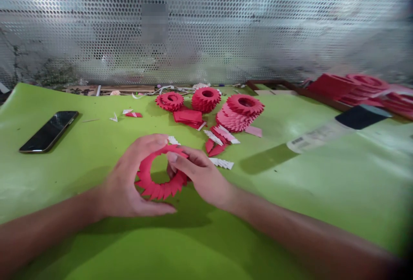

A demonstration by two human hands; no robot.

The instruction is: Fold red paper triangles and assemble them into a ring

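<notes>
A red ring of folded paper pieces (158,189), toothed along its outer edge, is held tilted above the green table cover. My left hand (127,181) curves around its left side, fingers at the top and thumb stretched out below. On the right side of the ring, my right hand (203,174) pinches the band, thumb on the front and fingers partly hidden behind. White-and-red folded paper pieces (214,138) lie just beyond my right hand, along with a fanned white strip of folded pieces (222,163).
Behind stand a small red paper ring (170,101), a taller red one (206,99) and a pink-and-red stack (238,114). Red paper sheets (188,117) lie between. A phone (49,131) rests left, a clear bottle with a black cap (322,136) right. Red paper pieces (351,88) fill a tray.
</notes>
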